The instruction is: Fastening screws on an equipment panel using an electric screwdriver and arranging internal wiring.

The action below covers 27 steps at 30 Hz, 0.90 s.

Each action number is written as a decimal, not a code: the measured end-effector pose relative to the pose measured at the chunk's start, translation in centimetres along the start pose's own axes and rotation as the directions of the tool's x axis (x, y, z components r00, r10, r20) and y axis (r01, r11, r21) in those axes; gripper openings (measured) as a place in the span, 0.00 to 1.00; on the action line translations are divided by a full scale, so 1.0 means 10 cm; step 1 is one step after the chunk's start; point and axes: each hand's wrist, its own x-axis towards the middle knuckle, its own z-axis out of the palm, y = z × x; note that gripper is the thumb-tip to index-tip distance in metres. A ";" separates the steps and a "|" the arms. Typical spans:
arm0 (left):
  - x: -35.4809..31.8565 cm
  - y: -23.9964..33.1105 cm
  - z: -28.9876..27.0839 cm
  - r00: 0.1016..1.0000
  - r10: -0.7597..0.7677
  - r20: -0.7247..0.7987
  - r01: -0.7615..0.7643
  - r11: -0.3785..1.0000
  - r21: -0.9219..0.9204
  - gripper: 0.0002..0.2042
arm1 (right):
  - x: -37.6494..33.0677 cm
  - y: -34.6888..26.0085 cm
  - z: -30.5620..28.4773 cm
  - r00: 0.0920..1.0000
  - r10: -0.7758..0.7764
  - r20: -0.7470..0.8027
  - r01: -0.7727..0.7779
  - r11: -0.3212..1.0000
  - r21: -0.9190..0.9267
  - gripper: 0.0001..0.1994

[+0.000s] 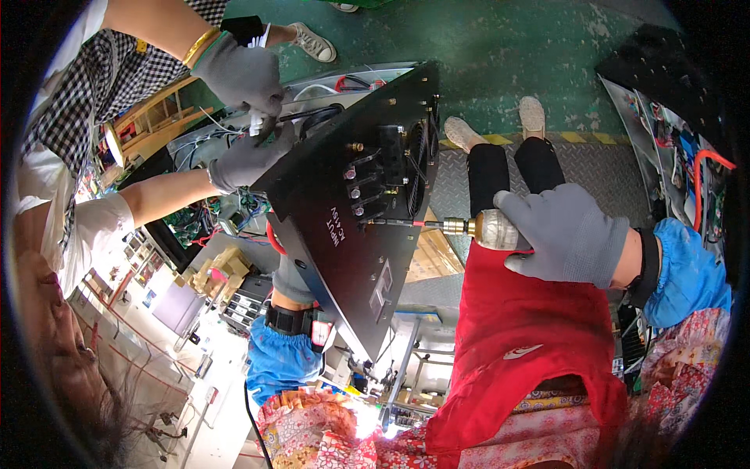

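Knit-gloved right hand [566,234] clamps a screwdriver [469,227] against the flat black metal panel [344,227].

The gloved right hand [566,234] is pressing a clear-handled screwdriver [469,227] against the tilted black metal panel [351,227]; the left hand [293,281] is steadying the panel from behind, while a co-worker's gloved hands [246,117] are handling wires at its top.

Matt black metal panel [351,203], grey knit cloth gloves [566,234], brassy metal screwdriver [476,227], rough tread-plate floor [594,168].

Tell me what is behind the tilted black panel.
Behind the black panel the left hand in a grey glove shows only partly, fingers covered. Wires and green circuit boards show at its far edge. The right hand holds a screwdriver at the panel's front.
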 end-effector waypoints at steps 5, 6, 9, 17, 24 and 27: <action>0.02 -0.01 0.10 0.996 0.050 0.072 -0.056 0.994 0.096 0.28 | 0.03 -0.02 -0.02 1.000 0.010 -0.001 -0.010 1.000 -0.022 0.26; 0.03 -0.03 0.08 0.995 0.062 0.084 -0.066 0.997 0.046 0.28 | 0.05 -0.04 -0.04 1.000 0.009 0.020 -0.009 1.000 -0.012 0.26; 0.03 0.01 0.02 0.990 0.030 0.141 -0.054 0.985 0.165 0.28 | 0.04 -0.03 -0.01 0.999 0.022 0.036 -0.023 1.000 0.017 0.25; 0.02 -0.01 0.00 0.998 0.003 0.056 -0.017 0.970 0.241 0.32 | 0.02 0.00 0.01 1.000 0.001 0.000 -0.001 1.000 -0.003 0.26; 0.14 0.09 -0.02 0.991 0.136 0.000 -0.134 0.973 0.189 0.23 | -0.04 -0.04 -0.22 0.990 0.047 0.130 -0.051 0.998 0.031 0.35; 0.10 0.45 0.43 0.863 0.483 0.148 -0.419 0.522 0.743 0.21 | -0.02 -0.01 -0.19 0.998 0.011 0.054 -0.009 0.999 -0.037 0.35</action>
